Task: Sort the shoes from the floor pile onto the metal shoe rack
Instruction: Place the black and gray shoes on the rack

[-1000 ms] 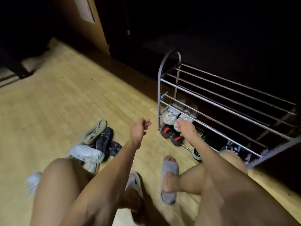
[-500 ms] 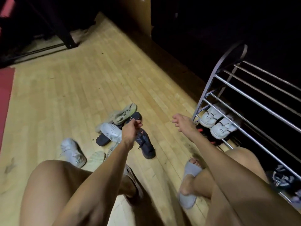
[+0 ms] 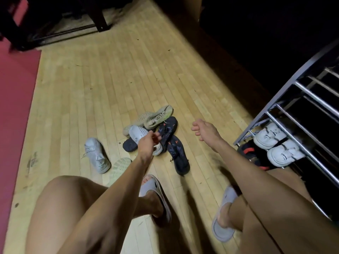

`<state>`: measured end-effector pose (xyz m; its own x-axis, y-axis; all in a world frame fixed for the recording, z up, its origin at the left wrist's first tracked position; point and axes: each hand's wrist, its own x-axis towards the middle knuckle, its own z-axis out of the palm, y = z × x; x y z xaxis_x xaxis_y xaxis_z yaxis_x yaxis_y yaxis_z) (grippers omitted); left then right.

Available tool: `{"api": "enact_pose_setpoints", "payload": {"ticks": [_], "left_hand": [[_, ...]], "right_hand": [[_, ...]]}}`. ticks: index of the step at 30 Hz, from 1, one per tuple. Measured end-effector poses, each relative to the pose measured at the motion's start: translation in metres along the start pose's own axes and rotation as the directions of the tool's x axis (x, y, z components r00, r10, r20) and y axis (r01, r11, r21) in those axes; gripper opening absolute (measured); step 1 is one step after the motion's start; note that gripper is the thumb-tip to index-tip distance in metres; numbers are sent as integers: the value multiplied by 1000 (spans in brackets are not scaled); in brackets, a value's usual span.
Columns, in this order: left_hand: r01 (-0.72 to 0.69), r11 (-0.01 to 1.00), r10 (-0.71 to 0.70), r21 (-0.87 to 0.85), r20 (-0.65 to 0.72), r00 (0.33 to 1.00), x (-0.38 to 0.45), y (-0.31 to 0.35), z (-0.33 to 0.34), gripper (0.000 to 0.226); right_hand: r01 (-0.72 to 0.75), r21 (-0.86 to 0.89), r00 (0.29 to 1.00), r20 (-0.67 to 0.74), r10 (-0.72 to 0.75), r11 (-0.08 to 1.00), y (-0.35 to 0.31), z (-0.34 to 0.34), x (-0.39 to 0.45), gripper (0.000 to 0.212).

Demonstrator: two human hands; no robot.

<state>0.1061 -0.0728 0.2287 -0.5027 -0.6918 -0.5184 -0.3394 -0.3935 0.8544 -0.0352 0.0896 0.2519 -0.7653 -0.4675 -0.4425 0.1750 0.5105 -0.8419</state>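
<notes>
A pile of shoes lies on the wooden floor: a beige knit sneaker (image 3: pixel 157 115), two dark navy sneakers (image 3: pixel 178 153), a white shoe (image 3: pixel 136 132) on top, and a white sneaker (image 3: pixel 96 154) apart to the left. My left hand (image 3: pixel 147 142) hovers just over the white shoe with loosely curled fingers, holding nothing. My right hand (image 3: pixel 203 129) hangs in the air right of the pile, fingers relaxed and empty. The metal shoe rack (image 3: pixel 293 114) stands at the right, with a white pair (image 3: pixel 275 143) on a low shelf and a black-and-red shoe (image 3: pixel 249 152) below.
I squat with both knees in view, wearing grey slides (image 3: pixel 222 230). A light shoe sole (image 3: pixel 120 166) lies by my left forearm. A red mat (image 3: pixel 16 107) covers the floor at the left. Dark furniture legs (image 3: pixel 99 21) stand at the back.
The view has swung left from the rack to the pile. My right hand has left the white pair on the rack and moved left. My left hand has come down over the pile.
</notes>
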Motion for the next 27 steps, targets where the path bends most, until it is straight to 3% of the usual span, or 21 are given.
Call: {"api": "enact_pose_setpoints", "payload": {"ticks": [19, 27], "left_hand": [[138, 990, -139, -16, -172, 975, 105, -35, -73, 31], [188, 980, -199, -67, -248, 948, 174, -71, -83, 35]], "right_hand": [[-133, -74, 983, 117, 141, 988, 17, 92, 82, 53], [-174, -69, 979, 93, 180, 982, 40, 117, 155, 51]]}}
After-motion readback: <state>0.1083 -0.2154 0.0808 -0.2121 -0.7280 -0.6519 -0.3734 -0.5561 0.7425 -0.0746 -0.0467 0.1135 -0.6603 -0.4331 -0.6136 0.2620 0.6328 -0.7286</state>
